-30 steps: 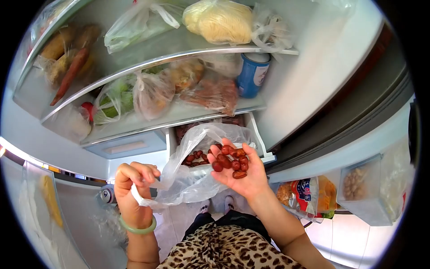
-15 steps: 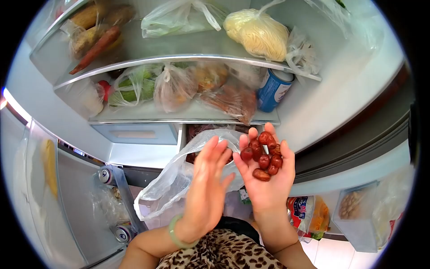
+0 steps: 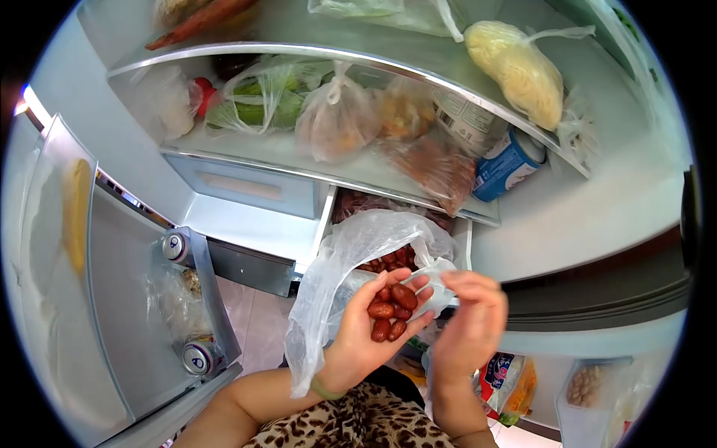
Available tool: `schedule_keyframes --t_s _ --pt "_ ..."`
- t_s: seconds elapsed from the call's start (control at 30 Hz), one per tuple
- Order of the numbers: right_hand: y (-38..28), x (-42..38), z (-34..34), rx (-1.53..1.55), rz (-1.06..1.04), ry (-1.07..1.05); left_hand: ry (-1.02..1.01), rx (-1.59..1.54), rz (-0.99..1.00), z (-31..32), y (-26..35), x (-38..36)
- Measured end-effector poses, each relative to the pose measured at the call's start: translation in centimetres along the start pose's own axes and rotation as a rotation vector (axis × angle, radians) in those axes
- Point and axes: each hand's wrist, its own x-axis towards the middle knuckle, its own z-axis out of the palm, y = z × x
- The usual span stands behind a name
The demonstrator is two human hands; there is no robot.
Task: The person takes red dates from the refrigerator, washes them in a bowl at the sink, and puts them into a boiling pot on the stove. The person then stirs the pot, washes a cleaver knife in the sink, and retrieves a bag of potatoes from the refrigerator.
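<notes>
Several wrinkled red dates (image 3: 391,313) lie in the cupped palm of my left hand (image 3: 355,345), its fingers curled up around them. Just beyond it, a thin clear plastic bag (image 3: 351,250) hangs open at the front of a pulled-out drawer, with more red dates (image 3: 397,258) inside. Part of the bag drapes down behind my left wrist. My right hand (image 3: 472,328), slightly blurred, is closed at the bag's right edge, with its fingertips on the plastic. Its thumb is mostly hidden.
The drawer (image 3: 326,224) sits below a glass shelf (image 3: 299,175) with bagged food and a blue can (image 3: 510,164). Bagged noodles (image 3: 515,71) rest on the upper shelf. Door bins hold drink cans (image 3: 177,246) at left and a food packet (image 3: 500,381) at right.
The dates have passed from my right palm into my left. My right hand has moved to the bag's edge and closed there. The view has shifted, and the shelves appear higher and tilted.
</notes>
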Motion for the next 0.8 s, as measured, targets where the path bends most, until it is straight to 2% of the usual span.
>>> schedule_keyframes --t_s 0.07,0.1,0.2,0.27,0.37,0.47,0.5,0.6,0.63,0.67,0.73,0.8 --pt "-0.1 2.0 -2.5 -0.144 0.259 -0.082 -0.019 -0.007 -0.023 -1.3 0.3 -0.7" --pt "0.4 3.3 -2.7 -0.368 0.436 -0.229 -0.036 -0.008 -0.043 -1.7 0.4 -1.1" --pt "6.1 4.9 -2.5 -0.700 0.240 -0.911 -0.146 0.015 -0.064 -3.0 0.5 -2.1" --pt "11.7 4.0 -0.8 -0.975 0.221 -1.067 -0.145 0.047 -0.056 -3.1 0.6 -2.9" --pt "17.9 2.9 1.0 -0.976 -0.226 -0.918 -0.133 0.097 -0.050 -3.3 0.7 -3.7" --pt "18.3 4.3 3.4 -0.937 -0.310 -1.028 -0.181 0.093 -0.052 -4.4 0.4 -3.6" --pt "18.0 4.4 4.2 -1.018 -0.339 -1.002 -0.214 0.079 -0.055 -4.6 0.3 -3.4" --pt "16.1 5.1 4.9 -1.223 -0.234 -1.126 -0.190 0.090 -0.053 -4.4 0.3 -3.7" --pt "16.3 5.1 4.8 -1.190 -0.338 -1.117 -0.186 0.086 -0.046 -4.3 0.3 -3.7" --pt "16.4 5.3 4.7 -1.229 -0.265 -1.192 -0.182 0.084 -0.042 -4.2 0.2 -3.8" --pt "18.8 4.7 3.6 -1.030 -0.374 -1.064 -0.190 0.066 -0.024 -4.5 0.4 -3.8" --pt "19.5 4.8 3.5 -0.970 -0.316 -1.134 -0.197 0.039 -0.039 -4.7 0.4 -3.6"
